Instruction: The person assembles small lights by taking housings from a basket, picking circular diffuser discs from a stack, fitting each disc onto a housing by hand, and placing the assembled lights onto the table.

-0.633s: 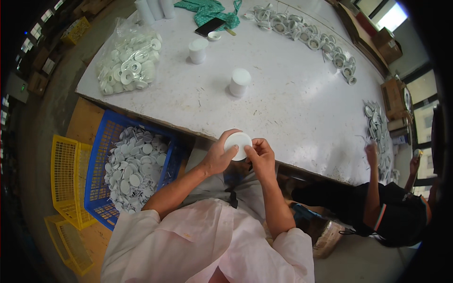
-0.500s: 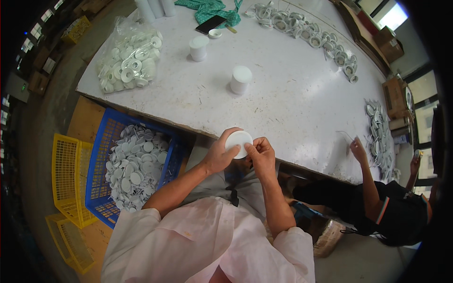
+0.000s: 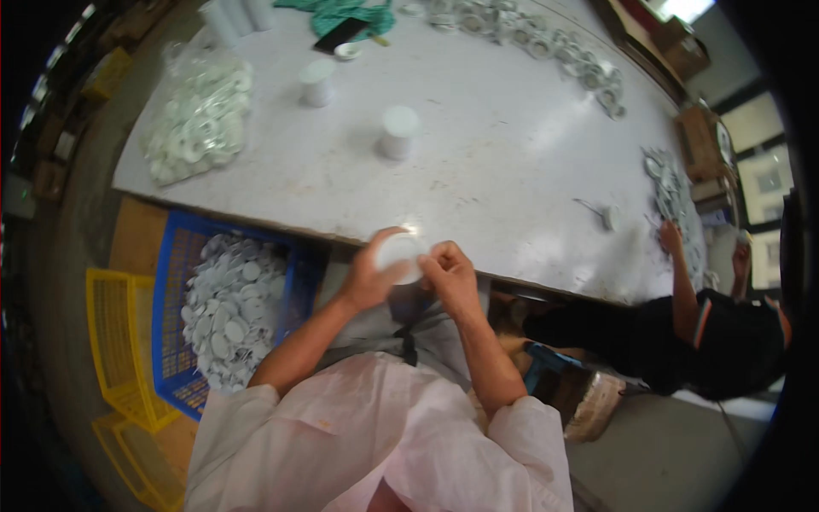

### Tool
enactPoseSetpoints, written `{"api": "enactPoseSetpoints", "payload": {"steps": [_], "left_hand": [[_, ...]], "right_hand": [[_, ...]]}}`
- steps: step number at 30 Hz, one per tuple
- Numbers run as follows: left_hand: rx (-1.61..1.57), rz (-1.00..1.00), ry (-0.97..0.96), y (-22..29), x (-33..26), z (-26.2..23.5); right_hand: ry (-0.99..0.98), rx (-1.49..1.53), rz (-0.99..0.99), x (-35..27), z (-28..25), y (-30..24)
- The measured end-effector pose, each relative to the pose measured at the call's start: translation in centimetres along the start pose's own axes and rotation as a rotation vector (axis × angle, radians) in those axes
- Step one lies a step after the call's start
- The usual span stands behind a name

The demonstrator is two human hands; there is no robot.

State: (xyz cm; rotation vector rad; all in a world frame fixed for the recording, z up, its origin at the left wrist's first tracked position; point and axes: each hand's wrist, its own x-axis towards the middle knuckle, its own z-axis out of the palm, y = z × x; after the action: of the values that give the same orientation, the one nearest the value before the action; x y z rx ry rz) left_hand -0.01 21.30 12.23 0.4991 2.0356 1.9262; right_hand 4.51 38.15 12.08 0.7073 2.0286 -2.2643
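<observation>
A white round disc [image 3: 398,254], slightly blurred, is held just off the table's near edge. My left hand [image 3: 367,277] wraps around its left side, thumb across its face. At the disc's right rim, my right hand [image 3: 452,277] has thumb and fingers pinched together; the blur hides the exact contact. On the table beyond stand two white cylinders, a nearer one [image 3: 399,134] and a farther one [image 3: 317,83]. Below left of my left hand, a blue plastic basket [image 3: 175,320] holds a heap of white round pieces with thin stems [image 3: 230,311].
A clear bag of white rings [image 3: 200,115] lies on the table's left. Farther back are a black phone [image 3: 339,35], a green cloth [image 3: 363,17] and a row of white fittings [image 3: 537,41]. A co-worker's hand [image 3: 671,236] reaches a grey-white pile [image 3: 670,183] at right. Yellow crates [image 3: 119,350] flank the basket.
The whole view has shifted, with table items now lower left. My hands still hold the disc. The co-worker's hand has moved to the pile, and a white piece with a wire lies on the table.
</observation>
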Motion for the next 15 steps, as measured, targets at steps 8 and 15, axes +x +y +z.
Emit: {"api": "enactPoseSetpoints", "payload": {"steps": [8, 15], "left_hand": [[-0.3, -0.337, 0.715, -10.6, -9.5, -16.5], [-0.062, -0.648, 0.932, -17.2, -19.6, -25.7]], "right_hand": [[1.053, -0.891, -0.752, 11.5, -24.2, 0.2], [1.18, -0.796, -0.121, 16.1, -36.5, -0.4]]}}
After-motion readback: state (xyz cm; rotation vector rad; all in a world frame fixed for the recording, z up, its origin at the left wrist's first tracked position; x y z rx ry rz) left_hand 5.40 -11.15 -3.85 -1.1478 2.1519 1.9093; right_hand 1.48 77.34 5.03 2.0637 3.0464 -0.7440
